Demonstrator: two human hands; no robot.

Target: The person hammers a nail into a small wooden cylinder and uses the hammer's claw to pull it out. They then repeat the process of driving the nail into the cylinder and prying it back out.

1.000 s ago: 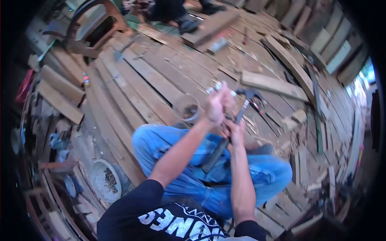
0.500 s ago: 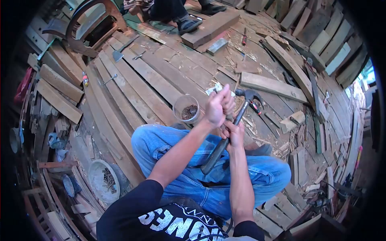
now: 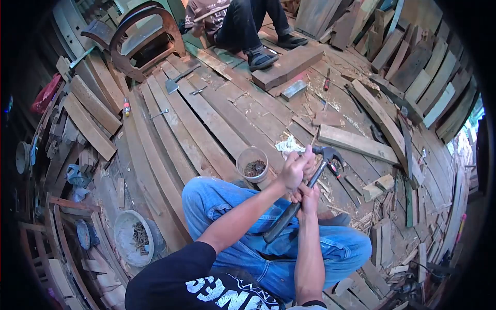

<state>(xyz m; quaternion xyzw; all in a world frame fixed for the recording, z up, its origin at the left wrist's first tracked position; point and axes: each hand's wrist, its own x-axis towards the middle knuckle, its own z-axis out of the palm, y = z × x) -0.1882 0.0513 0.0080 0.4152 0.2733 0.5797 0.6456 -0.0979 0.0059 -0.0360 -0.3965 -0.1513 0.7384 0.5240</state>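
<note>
A claw hammer (image 3: 281, 226) lies slantwise over my lap, its dark grip toward me and its metal claw head pointing away. My right hand (image 3: 308, 199) is closed around the shaft, below the head. Just above it, my left hand (image 3: 296, 173) is bunched into a fist close to the hammer's shaft; whatever its fingers grip is hidden from view. Left of my hands stands a clear plastic tub (image 3: 252, 164) with small dark pieces inside. A crumpled white cloth or paper (image 3: 290, 146) rests beyond my left hand.
Another person (image 3: 248, 31) sits at the far side, holding a wooden stick. A thick wood block (image 3: 287, 67) lies by their feet. Boards (image 3: 356, 144), a screwdriver (image 3: 327, 80) and a hatchet-like tool (image 3: 178, 80) are spread over the plank floor. A bucket (image 3: 121, 232) stands at left.
The view has tilted up, so the seated person shows more and the scene sits lower. My hands stay close together at the hammer, the left fist slightly nearer the right hand.
</note>
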